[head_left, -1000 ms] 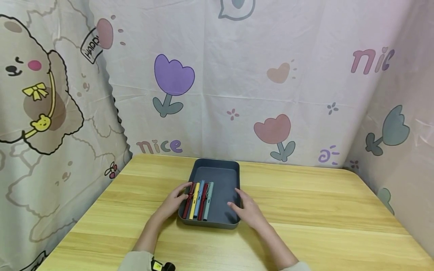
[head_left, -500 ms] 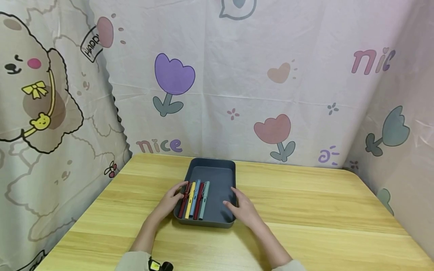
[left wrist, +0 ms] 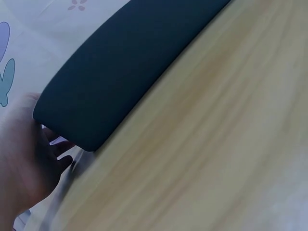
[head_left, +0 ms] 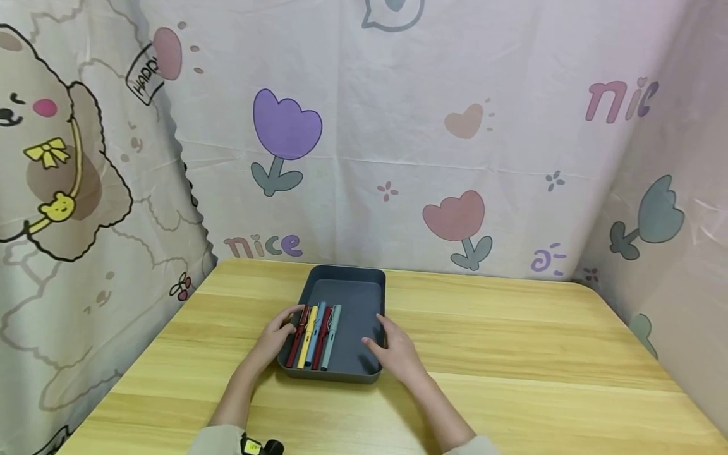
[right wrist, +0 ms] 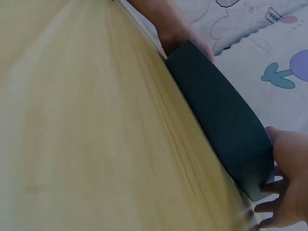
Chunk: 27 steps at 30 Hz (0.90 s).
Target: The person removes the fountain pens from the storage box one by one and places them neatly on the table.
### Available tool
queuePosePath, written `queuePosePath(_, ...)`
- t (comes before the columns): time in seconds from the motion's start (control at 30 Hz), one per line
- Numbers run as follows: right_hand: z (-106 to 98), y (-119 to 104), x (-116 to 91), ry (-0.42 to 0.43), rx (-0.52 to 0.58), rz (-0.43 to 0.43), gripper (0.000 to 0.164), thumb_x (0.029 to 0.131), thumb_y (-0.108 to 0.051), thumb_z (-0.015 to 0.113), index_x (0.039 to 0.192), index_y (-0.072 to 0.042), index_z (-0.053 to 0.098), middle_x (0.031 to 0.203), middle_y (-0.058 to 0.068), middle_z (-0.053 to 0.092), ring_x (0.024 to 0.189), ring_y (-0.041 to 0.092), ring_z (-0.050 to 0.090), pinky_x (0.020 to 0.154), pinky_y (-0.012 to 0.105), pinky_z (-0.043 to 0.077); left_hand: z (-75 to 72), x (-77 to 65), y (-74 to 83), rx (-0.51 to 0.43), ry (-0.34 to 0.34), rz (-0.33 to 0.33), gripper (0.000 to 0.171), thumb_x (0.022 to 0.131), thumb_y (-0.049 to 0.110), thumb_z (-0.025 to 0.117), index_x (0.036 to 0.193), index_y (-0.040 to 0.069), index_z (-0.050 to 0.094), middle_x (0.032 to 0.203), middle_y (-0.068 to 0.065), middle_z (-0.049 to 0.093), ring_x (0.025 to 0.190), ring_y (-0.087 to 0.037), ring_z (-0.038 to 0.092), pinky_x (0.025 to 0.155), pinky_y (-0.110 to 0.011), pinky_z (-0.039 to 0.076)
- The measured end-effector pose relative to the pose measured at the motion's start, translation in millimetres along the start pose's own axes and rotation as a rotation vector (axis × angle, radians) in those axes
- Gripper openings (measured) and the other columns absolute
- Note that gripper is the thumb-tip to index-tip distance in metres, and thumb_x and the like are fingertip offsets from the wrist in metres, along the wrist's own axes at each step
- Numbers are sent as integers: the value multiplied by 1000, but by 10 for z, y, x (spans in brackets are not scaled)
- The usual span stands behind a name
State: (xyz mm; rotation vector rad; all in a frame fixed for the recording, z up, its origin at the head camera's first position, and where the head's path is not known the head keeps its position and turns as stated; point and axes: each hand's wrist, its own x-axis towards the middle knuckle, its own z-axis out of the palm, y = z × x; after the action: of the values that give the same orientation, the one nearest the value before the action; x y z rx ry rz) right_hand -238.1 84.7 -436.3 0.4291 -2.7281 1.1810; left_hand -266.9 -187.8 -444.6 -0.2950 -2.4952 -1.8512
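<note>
A dark grey rectangular tray (head_left: 357, 316) lies on the wooden table. Along its left side rests a row of several capped pens (head_left: 315, 333) in dark red, yellow, blue and grey-green, side by side. My left hand (head_left: 275, 335) grips the tray's left wall, thumb over the rim. On the opposite wall my right hand (head_left: 400, 354) holds on, its thumb inside the tray and its fingers outside. Both wrist views show the tray's outer wall (left wrist: 130, 67) close up, with fingers low against its end; the pens are hidden there.
Bare wooden table (head_left: 512, 354) extends to both sides of the tray. A printed curtain (head_left: 364, 139) with flowers hangs behind the table's back edge and along both sides. A small black device (head_left: 261, 446) sits at the left cuff.
The tray has slid to the left across the table between both hands, carrying the pens along. Both hands keep their hold, and the head view has shifted slightly.
</note>
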Motion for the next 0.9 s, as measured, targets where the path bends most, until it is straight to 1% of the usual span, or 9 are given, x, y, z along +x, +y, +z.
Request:
queuePosePath(0.17,47,-28,-7,18,-4,8,65,87,-40,59,136,-1,42,136,21,40,124,37,36,98,49,30,-38,-13,-8,8,12,-2,47,89,-6,40,135,1,42,144,-23,25,131,-37,19,99,-50,25)
queuePosePath(0.33,96,-27,-25,47,-1,24,65,87,-41,59,137,-3,41,137,19,41,124,37,37,98,49,31,-32,-29,-19,26,26,-6,47,88,-6,40,135,1,43,143,-23,27,129,-36,25,98,-51,26)
queuePosePath(0.43,109,-30,-35,64,9,27,63,88,-38,59,137,-3,41,137,19,41,124,38,37,98,50,30,-31,-41,-31,44,21,17,44,92,-2,41,136,1,42,143,-24,28,129,-38,24,99,-54,24)
queuePosePath(0.53,112,-26,-38,73,17,28,62,88,-36,59,138,-4,41,137,20,40,124,38,36,98,51,30,-35,-49,-41,66,5,49,43,96,3,42,138,1,39,143,-24,27,130,-41,20,100,-57,20)
queuePosePath(0.6,112,-21,-39,77,21,27,61,88,-36,59,138,-4,41,137,20,40,124,39,36,98,52,29,-36,-46,-45,72,-2,58,43,97,7,43,139,2,37,144,-24,26,130,-42,19,100,-58,18)
queuePosePath(0.77,112,3,-39,92,31,23,61,88,-36,59,137,-6,42,137,19,41,123,39,37,98,53,29,-39,-29,-37,60,-13,36,45,97,10,43,141,5,35,145,-21,25,132,-39,17,102,-56,15)
queuePosePath(0.9,122,23,-42,102,42,17,60,87,-36,60,137,-6,44,136,19,41,123,39,37,97,54,29,-41,-32,-19,53,-35,20,45,98,10,41,143,6,33,146,-20,22,133,-38,15,103,-55,14)
